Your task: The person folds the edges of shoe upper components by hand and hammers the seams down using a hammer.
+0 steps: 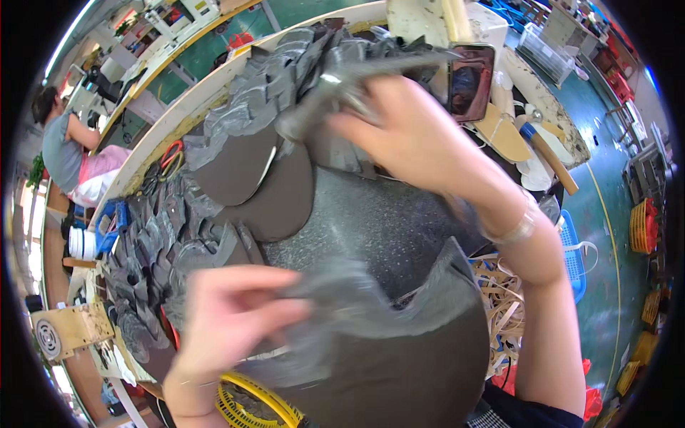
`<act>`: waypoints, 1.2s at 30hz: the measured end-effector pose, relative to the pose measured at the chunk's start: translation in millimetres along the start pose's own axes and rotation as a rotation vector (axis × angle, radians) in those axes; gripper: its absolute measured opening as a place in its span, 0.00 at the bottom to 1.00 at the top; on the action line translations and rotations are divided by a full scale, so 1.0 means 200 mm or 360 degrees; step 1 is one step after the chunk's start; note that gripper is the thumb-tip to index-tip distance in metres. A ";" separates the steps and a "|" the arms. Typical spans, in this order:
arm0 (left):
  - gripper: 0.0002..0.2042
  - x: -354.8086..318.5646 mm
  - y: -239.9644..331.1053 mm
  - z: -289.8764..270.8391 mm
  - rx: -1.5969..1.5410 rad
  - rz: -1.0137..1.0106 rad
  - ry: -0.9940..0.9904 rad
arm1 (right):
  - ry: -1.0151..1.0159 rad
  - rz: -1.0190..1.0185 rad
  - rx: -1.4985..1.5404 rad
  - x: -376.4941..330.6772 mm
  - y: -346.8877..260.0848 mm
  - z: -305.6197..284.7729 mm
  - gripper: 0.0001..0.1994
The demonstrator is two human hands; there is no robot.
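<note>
My left hand (232,310) pinches the edge of a dark brown cut sheet piece (399,364), which has a notched, grey-banded upper edge and a rounded lower side. The piece spans the near middle, partly over a speckled dark stone slab (349,214). Beyond the slab, my right hand (399,128) is closed around a grey metal tool (307,118), shaped somewhat like a hammer and smeared by motion. Under that hand lie similar dark pieces (239,160). The right wrist wears a pale clear band.
Heaps of grey cut pieces (285,64) line the table's left and far side. A phone (472,82) stands at the back right, near a wooden-handled tool (549,157). A yellow ring-shaped basket (253,399) is near me. A person (61,143) sits far left.
</note>
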State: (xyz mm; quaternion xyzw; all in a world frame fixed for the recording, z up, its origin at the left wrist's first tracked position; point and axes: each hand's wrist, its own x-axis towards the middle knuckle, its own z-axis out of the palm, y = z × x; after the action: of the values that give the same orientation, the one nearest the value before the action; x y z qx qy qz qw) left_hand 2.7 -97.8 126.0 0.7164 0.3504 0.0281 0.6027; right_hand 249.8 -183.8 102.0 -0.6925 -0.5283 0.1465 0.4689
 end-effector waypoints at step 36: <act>0.11 0.43 -0.45 0.18 0.1503 0.1943 -0.0149 | -0.0866 0.0064 -0.0556 -0.61 0.04 -0.02 0.13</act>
State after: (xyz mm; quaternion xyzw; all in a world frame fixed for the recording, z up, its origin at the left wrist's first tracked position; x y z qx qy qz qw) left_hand 40.6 -79.2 3.9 0.9642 -0.1577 0.1727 0.1249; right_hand 208.3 -292.7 62.7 -0.7082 -0.6376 0.2426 0.1817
